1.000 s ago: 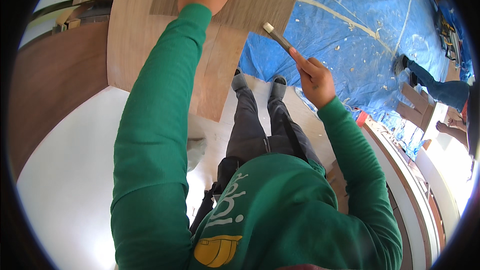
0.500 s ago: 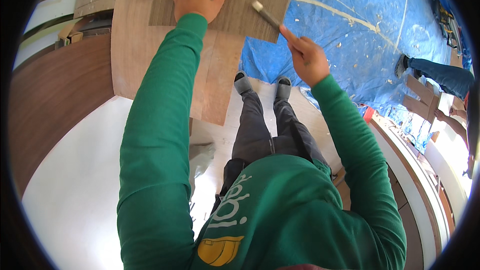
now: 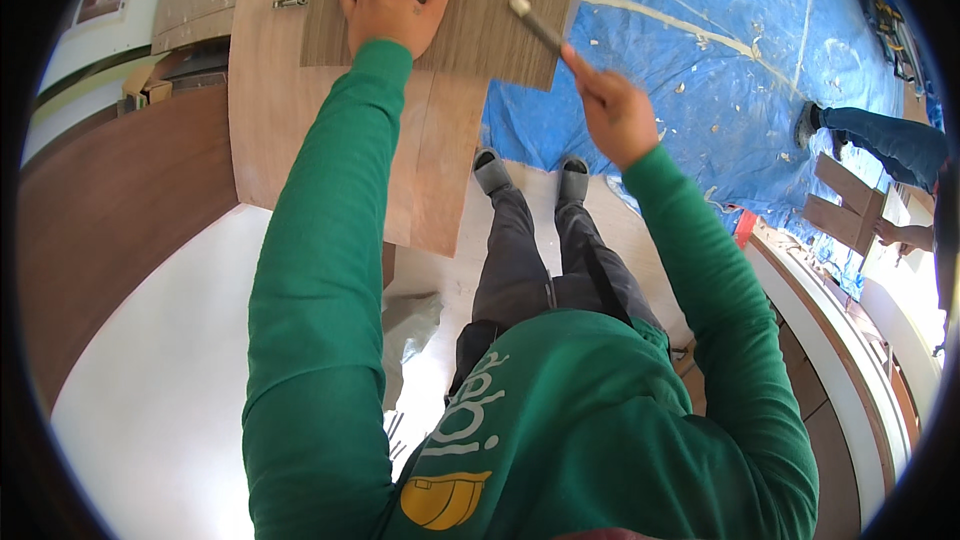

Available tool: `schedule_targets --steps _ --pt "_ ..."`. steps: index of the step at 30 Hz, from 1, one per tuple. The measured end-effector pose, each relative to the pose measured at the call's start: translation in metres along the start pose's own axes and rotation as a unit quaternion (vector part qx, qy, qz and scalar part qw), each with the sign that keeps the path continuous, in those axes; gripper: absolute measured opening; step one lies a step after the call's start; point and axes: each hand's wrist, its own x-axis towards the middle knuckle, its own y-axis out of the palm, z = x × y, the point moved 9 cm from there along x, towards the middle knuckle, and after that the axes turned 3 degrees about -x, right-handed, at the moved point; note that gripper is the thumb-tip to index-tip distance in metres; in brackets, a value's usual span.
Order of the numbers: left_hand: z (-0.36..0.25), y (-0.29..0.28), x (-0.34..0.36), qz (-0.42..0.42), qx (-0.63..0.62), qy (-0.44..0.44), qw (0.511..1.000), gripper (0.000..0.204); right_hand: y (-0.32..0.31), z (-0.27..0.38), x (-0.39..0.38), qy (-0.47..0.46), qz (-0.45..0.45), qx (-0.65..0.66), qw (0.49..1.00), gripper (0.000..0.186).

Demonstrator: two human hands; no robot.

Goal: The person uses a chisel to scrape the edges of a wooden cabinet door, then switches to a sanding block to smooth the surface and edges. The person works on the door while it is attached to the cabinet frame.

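One grey-brown panel (image 3: 470, 35), overhanging the right edge of the worktop (image 3: 290, 125). My left grip (image 3: 393, 22): splayed flat upon it, holding nothing. My right grip (image 3: 617, 112): clenched round a pale-tipped tool (image 3: 541, 27). Risk, I judge: pressing the overhang could tip the panel.

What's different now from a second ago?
The right-hand grip moved the pale-tipped tool up the picture: its tip went from near the lower edge of the grey-brown board to farther in over it. Nothing was taken up or let go. The left-hand grip stayed spread flat on that board.
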Motion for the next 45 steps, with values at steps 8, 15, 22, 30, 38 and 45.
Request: schedule_targets --steps 8,15,22,30,38,45 --pt "-0.003 -0.001 0.003 0.003 -0.007 -0.003 1.0 0.074 -0.002 0.009 0.004 -0.008 -0.021 0.036 0.999 0.05" --pt "0.0 -0.004 -0.001 0.018 0.007 -0.017 1.0 0.074 0.0 0.01 -0.039 0.009 0.026 -0.002 1.0 0.055" --pt "-0.003 -0.002 0.004 0.021 -0.008 -0.017 1.0 0.075 -0.007 0.014 0.041 0.029 -0.039 0.054 0.997 0.047" --pt "-0.002 -0.004 0.001 0.037 0.011 -0.029 0.999 0.075 -0.004 0.001 -0.034 0.022 -0.007 0.028 0.999 0.052" --pt "-0.002 -0.001 0.002 0.041 0.018 -0.024 0.999 0.074 0.0 0.006 -0.018 0.025 -0.006 0.002 1.0 0.054" --pt "-0.008 -0.002 0.006 0.037 0.008 -0.021 0.999 0.074 -0.007 0.003 0.027 0.001 -0.062 0.066 0.996 0.055"
